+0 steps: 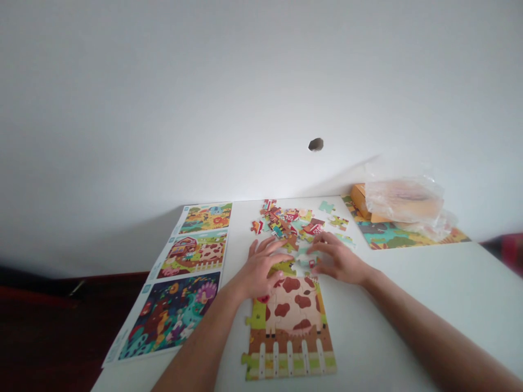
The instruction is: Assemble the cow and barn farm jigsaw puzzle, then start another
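A partly joined jigsaw puzzle (290, 332) lies in front of me, with a brown-spotted cow above a white fence. My left hand (259, 269) rests at its upper left edge, fingers spread over green puzzle pieces (286, 267). To the right, my right hand (339, 260) has its fingers bent around a pale puzzle piece (312, 264) with a small red mark, just above the cow's back. Part of that piece is hidden by the fingers. Beyond both hands is a heap of loose puzzle pieces (281, 220), some showing red barn parts.
A reference sheet (169, 283) with three pictures lies on the left of the white table (429, 305). At the back right, a clear plastic bag (404, 198) and an orange box (359, 198) sit on a colourful printed sheet (384, 239). A white wall (245, 109) stands behind.
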Demonstrator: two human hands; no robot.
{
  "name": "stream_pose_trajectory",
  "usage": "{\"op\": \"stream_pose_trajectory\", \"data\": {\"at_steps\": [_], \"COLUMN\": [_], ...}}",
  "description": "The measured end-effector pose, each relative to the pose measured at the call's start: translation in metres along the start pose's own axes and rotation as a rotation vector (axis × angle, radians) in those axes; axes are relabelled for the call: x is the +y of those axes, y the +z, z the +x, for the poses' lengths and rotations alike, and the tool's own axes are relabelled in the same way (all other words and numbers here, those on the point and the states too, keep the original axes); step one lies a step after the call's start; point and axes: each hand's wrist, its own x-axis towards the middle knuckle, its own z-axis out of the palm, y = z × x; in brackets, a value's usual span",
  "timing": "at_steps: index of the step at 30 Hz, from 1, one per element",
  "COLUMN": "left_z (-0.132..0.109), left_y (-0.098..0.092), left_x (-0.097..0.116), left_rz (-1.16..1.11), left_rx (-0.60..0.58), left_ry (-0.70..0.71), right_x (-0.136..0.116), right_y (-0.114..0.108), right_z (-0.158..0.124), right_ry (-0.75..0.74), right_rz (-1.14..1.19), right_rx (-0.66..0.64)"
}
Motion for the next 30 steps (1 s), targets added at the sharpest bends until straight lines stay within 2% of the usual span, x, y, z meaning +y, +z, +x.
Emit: {"op": "stream_pose_trajectory", "data": {"at_steps": [3,13,30], "left_z": [0.0,0.001,0.001], "left_y": [0.0,0.002,0.002], "left_x": [0.001,-0.001,-0.001], "left_rz": [0.008,0.021,0.032], "left_rx": [0.0,0.002,0.009], "left_ry": [-0.004,-0.007,-0.012], "right_x": [-0.01,-0.002,-0.001], "right_y": [0.008,0.005,0.016], "right_z": [0.004,0.002,0.002], "right_ry": [-0.052,-0.105,-0.042], "right_rz": [-0.014,0.059,-0.01], "right_rx": [-0.083,-0.142,-0.11]}}
